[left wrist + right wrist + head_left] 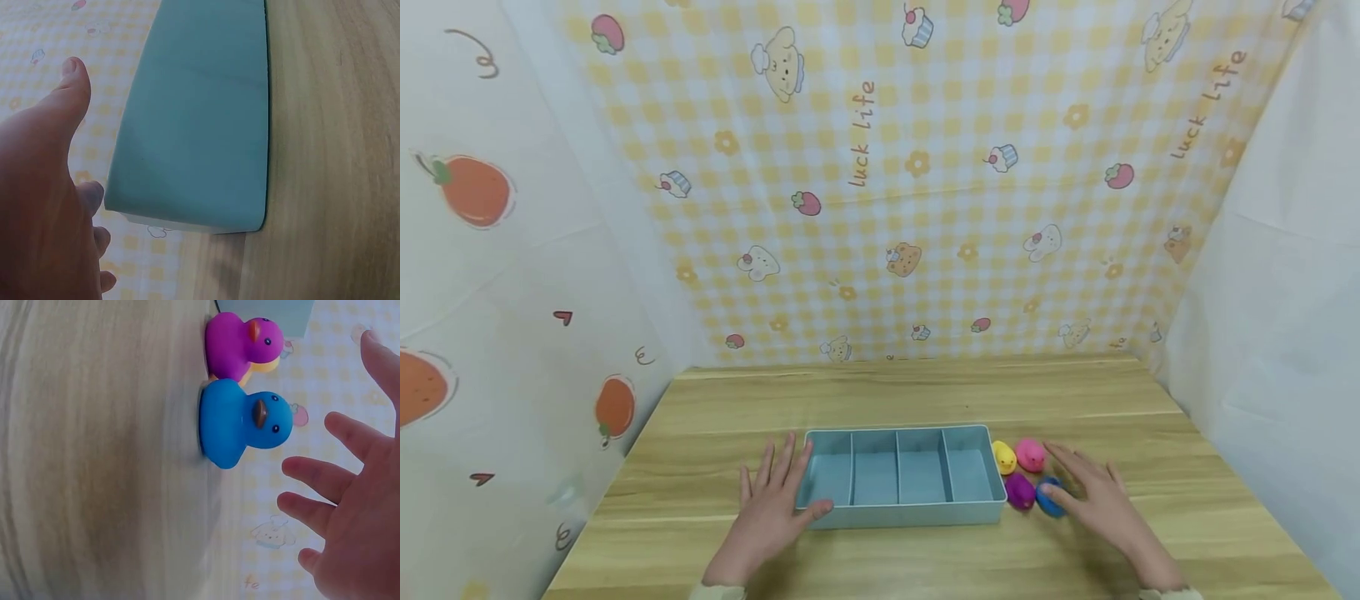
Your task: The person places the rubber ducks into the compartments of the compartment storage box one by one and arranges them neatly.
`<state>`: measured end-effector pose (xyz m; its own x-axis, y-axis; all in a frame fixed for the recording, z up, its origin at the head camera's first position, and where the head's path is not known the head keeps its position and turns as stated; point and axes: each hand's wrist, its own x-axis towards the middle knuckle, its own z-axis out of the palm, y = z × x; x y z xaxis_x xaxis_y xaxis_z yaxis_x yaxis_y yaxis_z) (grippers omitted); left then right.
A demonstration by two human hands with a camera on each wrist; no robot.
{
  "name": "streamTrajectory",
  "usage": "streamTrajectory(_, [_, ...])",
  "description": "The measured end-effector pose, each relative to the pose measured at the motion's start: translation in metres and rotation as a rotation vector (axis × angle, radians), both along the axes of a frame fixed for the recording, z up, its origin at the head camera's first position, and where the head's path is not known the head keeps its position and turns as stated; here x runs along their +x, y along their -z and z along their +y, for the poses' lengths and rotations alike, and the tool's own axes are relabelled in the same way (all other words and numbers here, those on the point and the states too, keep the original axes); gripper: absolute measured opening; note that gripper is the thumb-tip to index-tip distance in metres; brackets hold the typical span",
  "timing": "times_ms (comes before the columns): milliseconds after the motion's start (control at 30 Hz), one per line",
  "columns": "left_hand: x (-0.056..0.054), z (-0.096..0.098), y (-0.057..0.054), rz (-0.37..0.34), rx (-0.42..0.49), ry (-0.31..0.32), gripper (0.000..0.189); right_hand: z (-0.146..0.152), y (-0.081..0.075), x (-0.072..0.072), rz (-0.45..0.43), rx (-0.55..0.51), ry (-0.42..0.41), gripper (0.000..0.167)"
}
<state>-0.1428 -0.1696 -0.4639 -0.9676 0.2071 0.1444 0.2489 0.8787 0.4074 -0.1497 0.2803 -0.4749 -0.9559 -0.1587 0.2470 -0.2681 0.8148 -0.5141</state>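
Behind the wood-grain surface [887, 396] hangs a yellow-checked cloth [880, 221] lettered "luck life"; the left sheet [542, 267] is white and fruit-printed, the right sheet [1262, 308] white and lightly creased.

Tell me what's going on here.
A person's left hand is open at one end of a divided blue tray on a wooden table. At the other end, the right hand, also open, is near a pink duck and a blue duck; a purple duck and a yellow duck are nearer the tray. All four are outside it; neither hand grips any.
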Motion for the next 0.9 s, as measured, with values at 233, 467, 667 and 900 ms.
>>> streamTrajectory(233, [-0.001,-0.001,0.007,0.014,-0.012,-0.007,0.085,0.009,0.002,0.003,-0.089,-0.137,0.011,0.055])
streamTrajectory(467, [0.001,0.0,0.01,-0.037,0.003,-0.018,0.084,0.013,0.005,0.008,-0.184,-0.174,0.04,0.054])
streamTrajectory(667, [0.003,0.001,0.008,-0.076,0.038,-0.013,0.076,0.012,0.011,0.011,-0.2,-0.241,0.054,0.05])
streamTrajectory(900, [0.001,0.0,0.01,-0.108,0.03,-0.023,0.076,0.014,0.016,0.014,-0.325,-0.349,0.055,0.052])
